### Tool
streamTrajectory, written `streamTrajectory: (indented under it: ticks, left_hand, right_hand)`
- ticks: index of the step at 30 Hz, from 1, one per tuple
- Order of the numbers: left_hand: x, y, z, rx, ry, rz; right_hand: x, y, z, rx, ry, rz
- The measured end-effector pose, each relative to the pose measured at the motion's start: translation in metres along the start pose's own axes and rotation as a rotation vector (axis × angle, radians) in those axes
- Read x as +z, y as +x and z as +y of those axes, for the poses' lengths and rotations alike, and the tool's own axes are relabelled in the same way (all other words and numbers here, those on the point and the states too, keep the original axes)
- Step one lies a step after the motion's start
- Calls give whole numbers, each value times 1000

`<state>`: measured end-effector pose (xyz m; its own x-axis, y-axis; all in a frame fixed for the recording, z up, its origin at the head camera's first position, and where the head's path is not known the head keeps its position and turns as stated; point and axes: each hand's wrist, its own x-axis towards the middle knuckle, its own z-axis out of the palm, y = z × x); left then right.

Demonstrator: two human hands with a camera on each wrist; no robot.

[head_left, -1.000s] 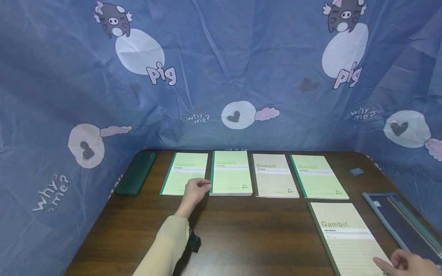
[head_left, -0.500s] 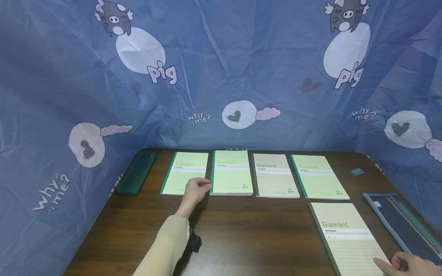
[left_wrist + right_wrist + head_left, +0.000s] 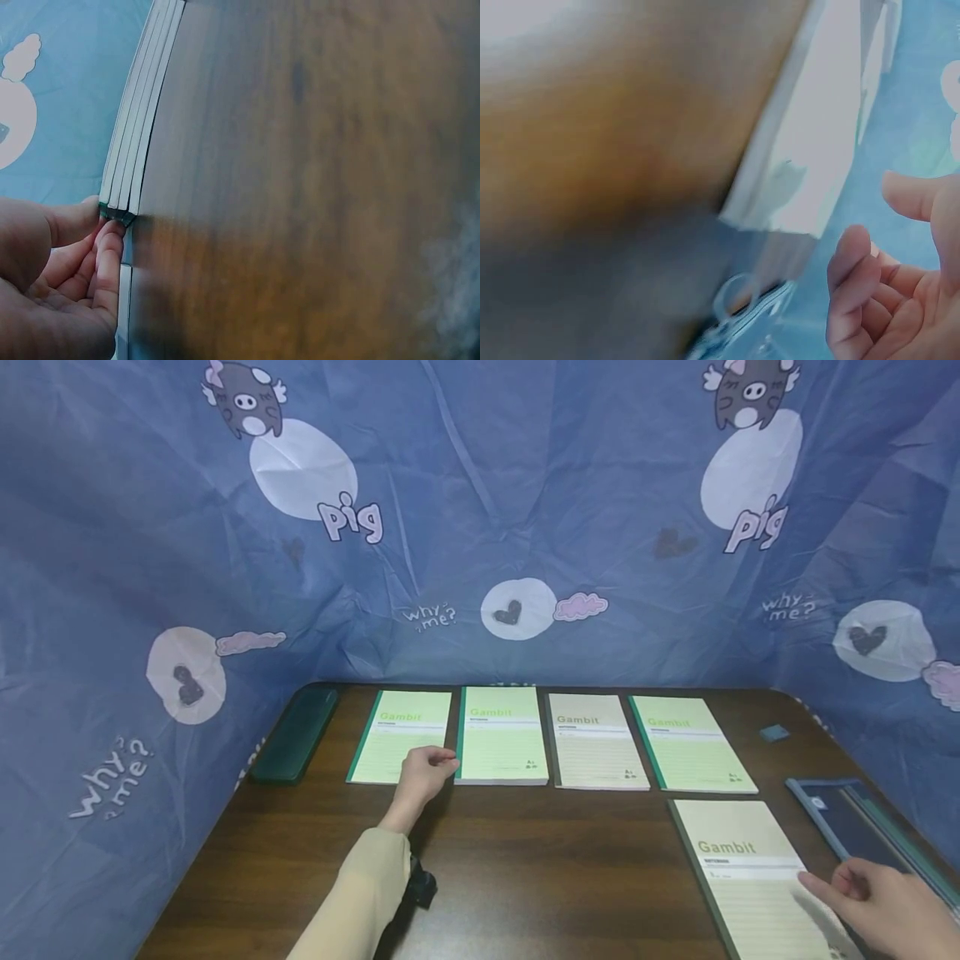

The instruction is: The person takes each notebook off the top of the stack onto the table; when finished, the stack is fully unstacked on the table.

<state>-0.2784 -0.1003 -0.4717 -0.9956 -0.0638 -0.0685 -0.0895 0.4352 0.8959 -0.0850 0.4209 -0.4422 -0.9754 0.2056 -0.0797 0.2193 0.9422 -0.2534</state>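
Four notebooks lie in a row along the table's (image 3: 525, 877) far edge. A case (image 3: 295, 737) lies to their left. A fifth notebook (image 3: 753, 877) lies at lower right, with a tray (image 3: 862, 831) to its right and an eraser (image 3: 773, 732) behind.

Soft, even, rather dim light fills the head view, whose edges bow outward, while the right wrist view is heavily blurred and the desk (image 3: 315, 180) smears toward its lower right.

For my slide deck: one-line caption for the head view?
Left hand pinches a green notebook stack; right hand hovers over a beige notebook.
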Motion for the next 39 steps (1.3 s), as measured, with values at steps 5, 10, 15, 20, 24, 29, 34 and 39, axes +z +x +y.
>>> streamTrajectory:
  ticks: [5,10,15,20,24,29,34,39]
  left_hand:
    - [-2,-3,-3,-5,-2,6]
    - [-3,-3,-4,-21,-1,-2]
    - [-1,-1,-2,-26,0,8]
    - [3,-1,1,7,-9,-3]
    - [5,-2,1,7,-13,-5]
    - [5,-3,0,16,-12,-11]
    - [1,-3,1,21,-13,-3]
    - [-2,-2,1,29,-16,-5]
  right_hand:
    - [-9,13,-32,-73,82,-14]
    - [-14,27,-67,-176,164,8]
    - [-19,45,-100,-254,241,-24]
    - [-21,69,-131,-243,312,-91]
    - [-18,89,-159,-230,401,-134]
    - [-3,108,-192,-225,464,-158]
    - [16,124,-219,-209,491,-169]
    - [33,137,-244,-169,545,-177]
